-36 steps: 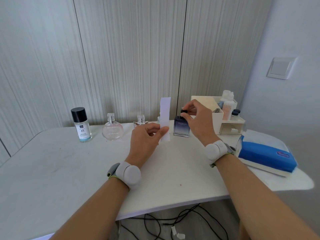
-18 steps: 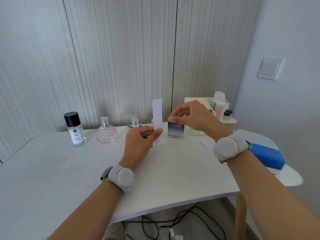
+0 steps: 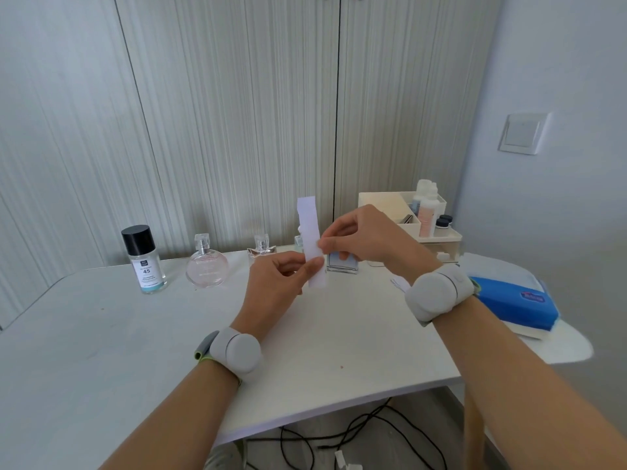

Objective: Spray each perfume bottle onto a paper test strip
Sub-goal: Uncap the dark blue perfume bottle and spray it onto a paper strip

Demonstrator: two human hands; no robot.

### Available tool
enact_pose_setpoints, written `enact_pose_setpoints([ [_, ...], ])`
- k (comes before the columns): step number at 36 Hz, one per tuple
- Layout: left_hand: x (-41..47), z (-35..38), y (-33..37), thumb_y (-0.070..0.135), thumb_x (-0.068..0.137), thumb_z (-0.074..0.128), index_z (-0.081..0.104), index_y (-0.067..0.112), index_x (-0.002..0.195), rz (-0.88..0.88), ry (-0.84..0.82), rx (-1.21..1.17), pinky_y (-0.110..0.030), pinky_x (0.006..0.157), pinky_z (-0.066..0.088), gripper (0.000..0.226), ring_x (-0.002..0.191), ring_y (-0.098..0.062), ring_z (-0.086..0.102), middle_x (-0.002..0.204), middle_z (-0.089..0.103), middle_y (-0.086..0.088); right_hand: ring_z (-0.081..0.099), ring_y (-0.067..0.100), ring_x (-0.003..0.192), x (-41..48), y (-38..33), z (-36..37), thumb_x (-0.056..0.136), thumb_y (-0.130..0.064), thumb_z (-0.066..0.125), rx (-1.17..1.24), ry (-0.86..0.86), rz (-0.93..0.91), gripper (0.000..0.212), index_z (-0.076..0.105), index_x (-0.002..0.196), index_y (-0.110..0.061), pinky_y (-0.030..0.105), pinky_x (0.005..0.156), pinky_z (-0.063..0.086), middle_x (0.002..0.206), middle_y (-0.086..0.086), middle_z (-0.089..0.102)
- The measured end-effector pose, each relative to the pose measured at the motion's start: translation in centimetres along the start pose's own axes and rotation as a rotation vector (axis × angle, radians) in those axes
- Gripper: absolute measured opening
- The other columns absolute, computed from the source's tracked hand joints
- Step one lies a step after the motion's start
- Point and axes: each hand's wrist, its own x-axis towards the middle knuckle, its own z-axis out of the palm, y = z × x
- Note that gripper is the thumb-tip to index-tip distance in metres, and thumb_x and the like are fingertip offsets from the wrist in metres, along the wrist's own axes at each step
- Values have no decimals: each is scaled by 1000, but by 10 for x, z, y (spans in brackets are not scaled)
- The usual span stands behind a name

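Our left hand (image 3: 276, 283) pinches the paper strip (image 3: 311, 240) upright near its lower end; our right hand (image 3: 361, 237) closes over the blue perfume bottle (image 3: 342, 262), which seems to rest on the table (image 3: 101, 351) just right of the strip. We aim the nozzle at the strip's upper half and press briefly.

A left hand (image 3: 274, 283) pinches a white paper strip (image 3: 311, 239) upright above a white table (image 3: 101, 351). The right hand (image 3: 364, 239) is closed around a blue perfume bottle (image 3: 342, 262), fingertips beside the strip. 3 other bottles stand at the table's back edge.
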Motion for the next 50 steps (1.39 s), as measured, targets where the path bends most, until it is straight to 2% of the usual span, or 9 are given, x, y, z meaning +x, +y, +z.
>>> enact_pose_setpoints([
  [6,-4,0,5,21,95,82,84,7,99,-11,-85,-58,-15,58,48,14,53,-2,56,72,77,10,65,6,61,-5,2,-2,88,-24,85,45,-24,61,16,80,95,-10,16,51,44,76,0,79],
  [12,-6,0,7,26,94,83,85,12,98,-28,-151,-52,-18,60,48,15,55,-7,56,84,83,0,62,4,59,-7,1,-7,87,-25,85,110,-33,135,14,82,94,-14,15,51,46,73,-5,78],
  [18,-8,0,9,27,93,84,84,9,96,-51,-166,-55,-19,60,49,19,56,-11,53,83,82,-4,61,-1,55,-8,-3,-11,87,-25,86,150,-26,176,16,81,97,-14,13,50,46,73,-7,78],
  [23,-9,2,12,26,93,84,83,9,94,-73,-197,-46,-15,60,47,17,55,-7,53,68,75,9,62,2,58,-11,-5,-14,86,-27,86,145,-11,180,10,80,89,-20,15,51,45,75,-7,78],
  [28,-11,2,14,25,93,83,80,13,85,-88,-200,-27,-11,57,43,15,52,-5,50,56,66,13,62,3,60,-12,-8,-17,86,-28,86,133,-13,186,12,79,91,-20,17,53,46,79,-4,79],
  [35,-10,1,16,30,92,83,84,9,95,-92,-217,-10,-15,61,47,22,56,-9,52,66,74,9,63,6,64,-14,-13,-20,85,-31,87,131,5,186,17,78,95,-21,20,53,43,94,7,81],
  [42,-11,1,15,32,92,84,84,7,95,-106,-230,19,-15,61,47,25,56,-9,53,66,73,9,63,1,59,-17,-17,-27,89,-33,83,139,24,208,19,76,102,-20,21,58,43,88,-5,81],
  [45,-12,1,16,34,91,84,84,8,95,-104,-234,25,-15,61,47,26,57,-9,54,67,73,8,64,1,57,-17,-19,-29,90,-32,82,173,57,200,20,77,103,-18,19,52,42,86,-5,79],
  [50,-12,1,16,35,92,83,85,10,96,-112,-226,48,-12,60,47,25,55,-7,54,63,72,11,68,5,67,-17,-23,-31,92,-35,80,164,94,190,19,76,105,-22,24,61,46,93,-5,78],
])
